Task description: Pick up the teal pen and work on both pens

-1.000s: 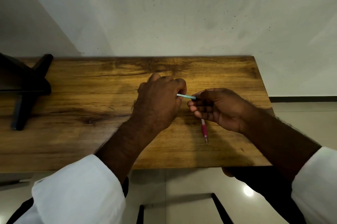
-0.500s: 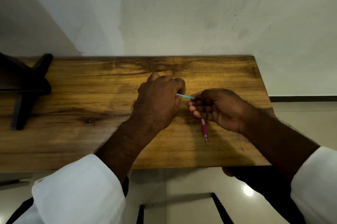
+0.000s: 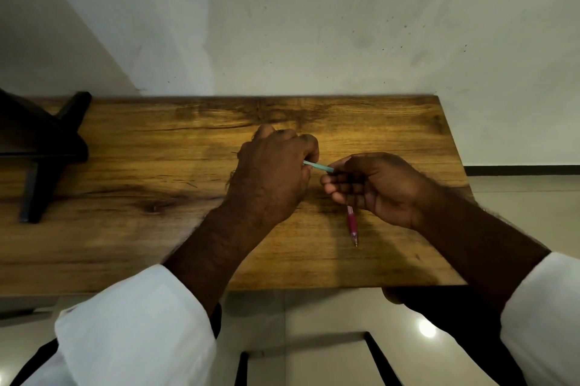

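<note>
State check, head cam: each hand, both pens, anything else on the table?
Left hand: fingers curled, grips one end of the blue pen.
Right hand: pinches the blue pen's other end; also holds the red pen.
Blue pen: held off the table, spans the two hands.
Red pen: tip points down, sticks out below the right hand.
Black stand: rests on the table, untouched.

The tabletop (image 3: 125, 228) was wood with a strong dark grain and a smooth, faintly satin finish. On it, near its right end, the red pen (image 3: 351, 222) looked like glossy translucent plastic, and the thin pale-blue rod (image 3: 318, 165) above it like matt plastic. Below the tabletop's near edge, the floor (image 3: 314, 316) was glossy tile.
</note>
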